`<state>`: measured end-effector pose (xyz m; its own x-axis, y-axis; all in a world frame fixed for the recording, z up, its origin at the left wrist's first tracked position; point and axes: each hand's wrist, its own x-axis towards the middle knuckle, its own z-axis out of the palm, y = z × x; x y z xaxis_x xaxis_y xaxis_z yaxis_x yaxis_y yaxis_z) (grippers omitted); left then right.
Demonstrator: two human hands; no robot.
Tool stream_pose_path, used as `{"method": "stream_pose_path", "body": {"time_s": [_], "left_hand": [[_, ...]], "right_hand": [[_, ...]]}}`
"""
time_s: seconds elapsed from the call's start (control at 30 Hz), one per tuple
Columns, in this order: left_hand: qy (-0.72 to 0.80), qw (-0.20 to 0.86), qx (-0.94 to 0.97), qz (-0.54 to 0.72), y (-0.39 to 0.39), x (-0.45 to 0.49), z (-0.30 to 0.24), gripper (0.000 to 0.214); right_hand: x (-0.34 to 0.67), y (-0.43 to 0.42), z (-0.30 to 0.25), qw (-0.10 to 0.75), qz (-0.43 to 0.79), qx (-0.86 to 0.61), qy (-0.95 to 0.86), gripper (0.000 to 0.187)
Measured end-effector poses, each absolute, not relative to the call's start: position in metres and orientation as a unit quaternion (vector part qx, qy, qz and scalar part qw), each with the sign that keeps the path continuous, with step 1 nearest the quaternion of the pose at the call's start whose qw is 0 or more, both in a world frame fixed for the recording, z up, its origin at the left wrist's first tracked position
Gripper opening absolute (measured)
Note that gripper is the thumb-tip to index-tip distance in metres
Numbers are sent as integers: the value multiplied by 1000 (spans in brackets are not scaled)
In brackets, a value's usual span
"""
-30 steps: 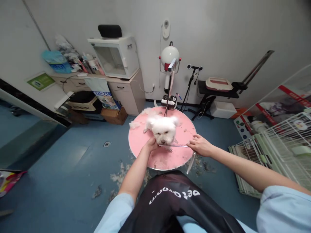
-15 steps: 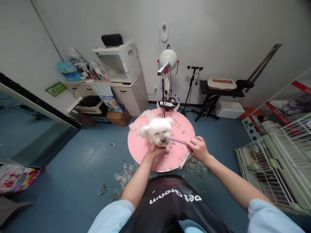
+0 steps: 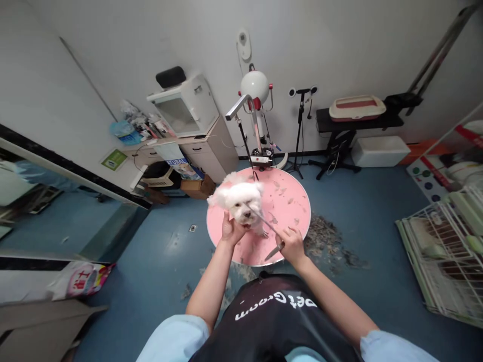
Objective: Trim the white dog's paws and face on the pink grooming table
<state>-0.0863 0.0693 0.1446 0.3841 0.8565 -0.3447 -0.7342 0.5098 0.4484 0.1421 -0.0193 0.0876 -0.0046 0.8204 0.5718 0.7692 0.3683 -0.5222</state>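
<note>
A fluffy white dog [image 3: 241, 196] is on a round pink grooming table [image 3: 294, 201], its face towards me. My left hand [image 3: 233, 230] cups the dog's chin from below, fingers closed around the jaw. A slim comb [image 3: 266, 221] runs from my right hand [image 3: 292, 245] to the fur beside the dog's eye. That same hand also keeps a pair of scissors [image 3: 274, 252], whose blades point down and left over the table's near edge. The scissors' handles are mostly hidden by my fingers.
A metal grooming arm [image 3: 239, 106] stands over the table's far side, with a white dryer [image 3: 255, 86] behind it. Clipped fur [image 3: 326, 236] lies on the floor at right. A wire cage [image 3: 449, 256] stands further right, a cabinet [image 3: 217, 151] at back left.
My view has turned, shifting the room in the frame. The dog's face is raised more towards me. The comb slants more steeply, and my right hand is closer to the dog.
</note>
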Motion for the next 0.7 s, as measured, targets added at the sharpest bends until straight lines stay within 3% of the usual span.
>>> {"method": "stream_pose_path", "body": {"time_s": [0.2,0.33,0.53,0.7], "left_hand": [[370,810,139,434,80,-68,155,33],[420,753,74,500,70,-38,141,23],[424,756,33,498,76,-3,124,12],[434,728,40,529,90,1,132,18]], "right_hand": [[128,-26,45,467,123,-608,-631,26],[123,-30,41,492,139,-617,-599,33],[142,-21,38,490,150,-608,-606,25],[158,-11,31,489,158,-646,-564,29]]}}
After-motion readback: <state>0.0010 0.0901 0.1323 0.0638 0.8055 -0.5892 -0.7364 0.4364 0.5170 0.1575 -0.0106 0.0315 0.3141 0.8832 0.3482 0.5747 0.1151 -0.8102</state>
